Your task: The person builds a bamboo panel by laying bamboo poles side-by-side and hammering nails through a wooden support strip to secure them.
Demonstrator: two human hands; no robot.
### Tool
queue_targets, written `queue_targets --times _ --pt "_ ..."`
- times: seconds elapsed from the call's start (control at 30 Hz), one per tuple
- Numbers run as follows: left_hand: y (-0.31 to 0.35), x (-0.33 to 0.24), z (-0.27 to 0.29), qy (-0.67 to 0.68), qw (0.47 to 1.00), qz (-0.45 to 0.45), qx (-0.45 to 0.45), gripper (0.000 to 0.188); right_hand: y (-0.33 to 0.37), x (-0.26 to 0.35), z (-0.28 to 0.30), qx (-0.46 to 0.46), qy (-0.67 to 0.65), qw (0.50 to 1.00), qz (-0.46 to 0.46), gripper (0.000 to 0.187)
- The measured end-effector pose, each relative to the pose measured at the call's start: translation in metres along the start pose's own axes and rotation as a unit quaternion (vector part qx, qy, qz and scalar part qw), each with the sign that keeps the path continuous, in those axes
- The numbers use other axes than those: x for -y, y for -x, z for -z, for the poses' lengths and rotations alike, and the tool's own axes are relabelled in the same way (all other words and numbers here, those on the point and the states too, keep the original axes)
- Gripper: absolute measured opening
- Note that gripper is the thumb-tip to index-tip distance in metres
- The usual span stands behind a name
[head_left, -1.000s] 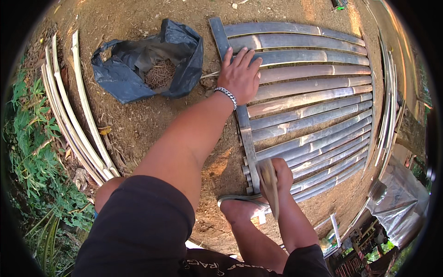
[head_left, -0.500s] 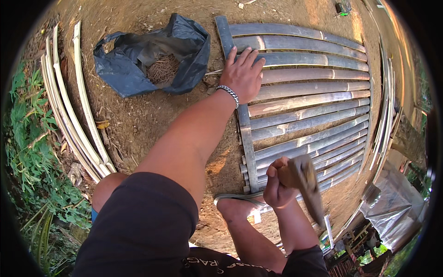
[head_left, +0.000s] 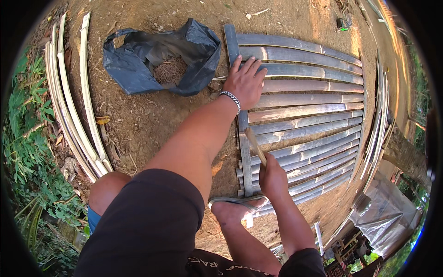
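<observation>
A panel of dark bamboo slats [head_left: 304,86] lies on the ground, its slats running side by side from a left crosspiece [head_left: 245,159]. My left hand [head_left: 244,85] rests palm down on the upper part of that crosspiece and the neighbouring slat ends, fingers apart. A silver chain bracelet [head_left: 230,99] circles the left wrist. Lower down, my right hand [head_left: 273,177] is closed around a piece of wood [head_left: 256,147]. Seen nearly edge-on, the wood points up and left, its tip near the crosspiece below my left hand. Whether the tip touches the bamboo I cannot tell.
A black plastic bag [head_left: 124,69] holding a pile of brown nails [head_left: 170,71] gapes left of the panel. Pale bamboo strips [head_left: 87,87] lie farther left beside green plants [head_left: 30,129]. My sandalled foot [head_left: 230,207] stands at the panel's lower corner. More strips [head_left: 382,115] line the right.
My right hand has swung the piece of wood up and left, toward the crosspiece; before, the wood hung to the right, blurred. My left hand stays on the panel. The view has shifted slightly.
</observation>
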State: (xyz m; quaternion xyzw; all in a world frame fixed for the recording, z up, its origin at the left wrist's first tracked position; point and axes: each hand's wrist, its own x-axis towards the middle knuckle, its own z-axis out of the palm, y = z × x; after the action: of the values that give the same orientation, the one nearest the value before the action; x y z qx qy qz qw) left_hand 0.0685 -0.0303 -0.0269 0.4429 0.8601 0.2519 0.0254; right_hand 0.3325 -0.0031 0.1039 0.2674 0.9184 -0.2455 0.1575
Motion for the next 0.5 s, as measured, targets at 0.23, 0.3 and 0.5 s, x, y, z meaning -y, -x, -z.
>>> queue_targets --times 0.23,0.3,0.5 --pt "0.002 0.005 0.002 -0.003 1.0 0.006 -0.004 0.046 0.009 0.012 0.01 -0.087 -0.057 0.988 0.113 0.021" --pt "0.001 -0.001 -0.004 0.006 1.0 0.002 0.001 0.046 0.005 -0.004 -0.007 -0.004 -0.005 1.0 0.008 0.017" --pt "0.011 0.007 0.004 -0.008 1.0 0.014 0.011 0.045 0.003 0.023 0.004 -0.134 -0.144 0.973 0.12 0.009"
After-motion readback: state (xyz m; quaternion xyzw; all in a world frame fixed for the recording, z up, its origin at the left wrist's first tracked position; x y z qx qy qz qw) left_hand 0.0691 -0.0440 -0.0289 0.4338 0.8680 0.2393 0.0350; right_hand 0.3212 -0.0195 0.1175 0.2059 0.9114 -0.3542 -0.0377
